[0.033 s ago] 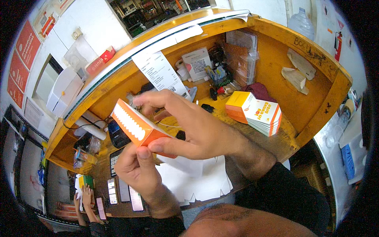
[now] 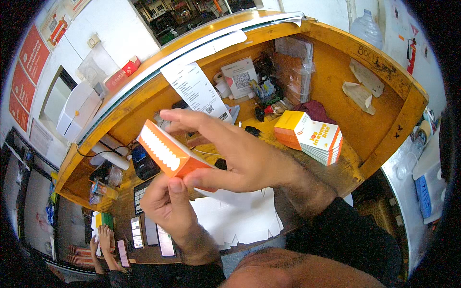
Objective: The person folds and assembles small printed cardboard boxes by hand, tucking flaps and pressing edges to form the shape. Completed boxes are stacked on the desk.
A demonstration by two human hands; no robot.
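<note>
A small orange and white cardboard box [image 2: 165, 154] with a wavy white band on its side is held up above the desk in both hands, tilted. My left hand [image 2: 169, 204] grips its lower end from beneath, thumb against the bottom edge. My right hand [image 2: 240, 161] reaches across from the right; its thumb presses the box's lower corner beside the left thumb. The right fingers stretch over the box's far side, and their contact there is partly hidden. Below the hands lie flat white card sheets [image 2: 240, 218] with notched edges.
Nested yellow, white and orange boxes [image 2: 314, 137] stand on the desk at right. Several phones [image 2: 137, 233] lie at left, near another person's hands [image 2: 103, 240] at a green and yellow box [image 2: 104, 219]. A raised wooden counter wall [image 2: 336, 72] curves behind, with a long receipt [image 2: 194, 91].
My right fingers have straightened slightly over the box. The box has shifted a little to the right; the left hand has barely moved.
</note>
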